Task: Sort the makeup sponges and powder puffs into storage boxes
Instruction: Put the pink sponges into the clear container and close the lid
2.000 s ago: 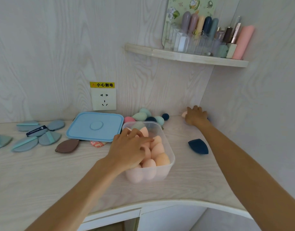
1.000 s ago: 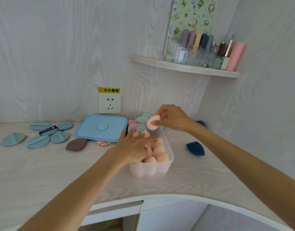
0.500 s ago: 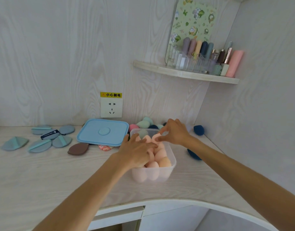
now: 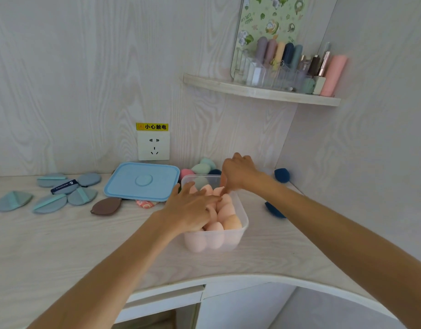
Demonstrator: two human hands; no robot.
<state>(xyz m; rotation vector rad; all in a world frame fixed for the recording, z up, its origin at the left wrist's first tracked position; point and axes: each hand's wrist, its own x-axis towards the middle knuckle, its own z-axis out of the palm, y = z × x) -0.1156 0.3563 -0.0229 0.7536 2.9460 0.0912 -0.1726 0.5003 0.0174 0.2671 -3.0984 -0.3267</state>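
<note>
Peach and pink egg-shaped makeup sponges (image 4: 224,216) fill the clear plastic storage box (image 4: 238,236), which stands on the pale wood-grain surface (image 4: 62,245) and serves as the landmark for everything else. The left hand (image 4: 192,210) lies flat over the near-left part of the box, fingers spread and pressing down on the sponges; it grips nothing. The right hand (image 4: 239,173) reaches over the far rim of the box with fingers curled downward among the sponges; whether its grip has hold of one I cannot tell, since the fingertips are hidden. The step in hand looks like packing a sponge into the box and settling the pile.

Just right of the box a dark blue sponge (image 4: 274,210) lies loose on the surface, and a second dark blue round sponge (image 4: 282,175) sits further right near the wall. Behind the box, pink, mint and dark sponges (image 4: 201,167) are clustered. Left of the box lies the light blue rectangular lid (image 4: 141,181), and further left the grey-blue flat powder puffs (image 4: 62,193) and a brown leaf-shaped puff (image 4: 106,206).

The next move probably calls for the right hand to draw clear and reach for a loose sponge, while the puffs await another box, which is not in view.
</note>
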